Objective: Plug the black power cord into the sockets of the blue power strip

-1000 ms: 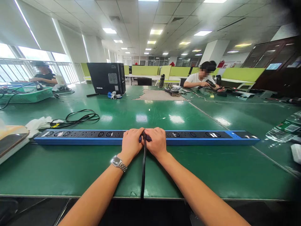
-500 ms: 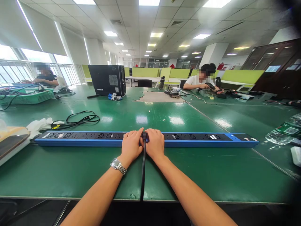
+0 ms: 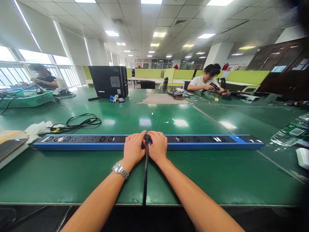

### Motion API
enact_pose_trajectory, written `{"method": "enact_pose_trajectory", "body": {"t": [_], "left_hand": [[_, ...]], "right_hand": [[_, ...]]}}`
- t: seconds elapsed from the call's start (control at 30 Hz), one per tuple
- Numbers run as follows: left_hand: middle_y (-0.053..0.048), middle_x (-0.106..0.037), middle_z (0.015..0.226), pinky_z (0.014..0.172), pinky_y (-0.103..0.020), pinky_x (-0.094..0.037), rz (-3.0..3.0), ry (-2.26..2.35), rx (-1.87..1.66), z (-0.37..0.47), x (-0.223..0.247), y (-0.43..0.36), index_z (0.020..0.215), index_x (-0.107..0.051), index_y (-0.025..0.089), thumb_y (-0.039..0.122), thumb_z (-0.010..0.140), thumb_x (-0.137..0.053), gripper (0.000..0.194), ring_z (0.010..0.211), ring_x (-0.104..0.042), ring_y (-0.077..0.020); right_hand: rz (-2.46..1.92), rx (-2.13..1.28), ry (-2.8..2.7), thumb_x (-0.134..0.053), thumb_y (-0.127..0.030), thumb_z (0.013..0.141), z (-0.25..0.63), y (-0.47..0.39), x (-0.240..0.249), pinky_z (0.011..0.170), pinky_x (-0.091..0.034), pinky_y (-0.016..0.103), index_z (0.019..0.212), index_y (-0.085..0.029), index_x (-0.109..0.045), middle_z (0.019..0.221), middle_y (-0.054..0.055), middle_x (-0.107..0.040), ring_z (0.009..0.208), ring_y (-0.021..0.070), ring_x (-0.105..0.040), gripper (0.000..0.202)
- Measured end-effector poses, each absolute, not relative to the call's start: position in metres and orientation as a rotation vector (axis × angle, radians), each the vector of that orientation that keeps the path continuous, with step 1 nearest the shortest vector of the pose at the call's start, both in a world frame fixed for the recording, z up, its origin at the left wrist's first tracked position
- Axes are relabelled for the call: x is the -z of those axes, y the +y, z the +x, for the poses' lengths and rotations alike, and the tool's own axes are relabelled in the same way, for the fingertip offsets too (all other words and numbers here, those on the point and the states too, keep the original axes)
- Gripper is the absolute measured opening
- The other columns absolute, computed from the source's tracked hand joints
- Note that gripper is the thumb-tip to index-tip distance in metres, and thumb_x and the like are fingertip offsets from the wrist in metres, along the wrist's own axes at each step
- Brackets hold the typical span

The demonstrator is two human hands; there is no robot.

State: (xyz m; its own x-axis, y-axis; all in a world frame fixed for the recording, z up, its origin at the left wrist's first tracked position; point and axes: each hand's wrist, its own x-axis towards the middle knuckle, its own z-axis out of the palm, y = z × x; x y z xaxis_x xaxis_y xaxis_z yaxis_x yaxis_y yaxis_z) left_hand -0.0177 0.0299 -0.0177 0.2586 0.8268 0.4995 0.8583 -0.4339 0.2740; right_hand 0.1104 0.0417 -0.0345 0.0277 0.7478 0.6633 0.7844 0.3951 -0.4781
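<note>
A long blue and black power strip (image 3: 79, 145) lies across the green table, its sockets facing up. At its middle, my left hand (image 3: 134, 146) and my right hand (image 3: 157, 145) rest on the strip with their fingers wrapped over it. Between them a black plug (image 3: 146, 138) stands at the strip's sockets, touched by both hands from either side. Its black cable (image 3: 145, 177) runs down over the table's front edge. My fingertips are partly hidden behind the hands and the plug.
A coiled black cable (image 3: 83, 121) lies behind the strip at left, near white crumpled plastic (image 3: 38, 130). Farther back are a black computer case (image 3: 108, 82) and a green basket (image 3: 31, 99). A plastic bottle (image 3: 291, 132) lies at right. Two people sit across the table.
The view has shifted very slightly. My hands keep their hold at the strip's middle. At far left, a person's hand has risen toward the face.
</note>
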Motion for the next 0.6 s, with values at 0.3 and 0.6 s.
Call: {"method": "enact_pose_trajectory", "body": {"t": [0.3,0.6], "left_hand": [[-0.007,-0.063,0.128,0.104,-0.042,-0.037,-2.475,-1.659,0.913,-0.018,0.017,0.029,0.139,-0.045,0.025,0.028,0.078,-0.066,0.064,0.122,-0.054,-0.0255],[-0.007,-0.063,0.13,0.106,-0.042,-0.036,-2.488,-1.651,0.898,-0.019,0.017,0.03,0.138,-0.045,0.026,0.031,0.079,-0.07,0.064,0.123,-0.053,-0.0257]], "right_hand": [[-1.208,-0.203,-1.316,-0.044,-0.048,0.091,0.113,0.042,0.022,0.095,-0.042,0.039,0.083,-0.021,-0.063,0.1,0.009,-0.068,0.099,0.0228,-0.058,0.034],[-1.072,-0.471,-1.013,-0.053,-0.044,0.08,0.127,0.038,0.011,0.08,-0.049,0.033,0.081,-0.019,-0.064,0.087,0.005,-0.067,0.083,0.0196,-0.061,0.027]]}}
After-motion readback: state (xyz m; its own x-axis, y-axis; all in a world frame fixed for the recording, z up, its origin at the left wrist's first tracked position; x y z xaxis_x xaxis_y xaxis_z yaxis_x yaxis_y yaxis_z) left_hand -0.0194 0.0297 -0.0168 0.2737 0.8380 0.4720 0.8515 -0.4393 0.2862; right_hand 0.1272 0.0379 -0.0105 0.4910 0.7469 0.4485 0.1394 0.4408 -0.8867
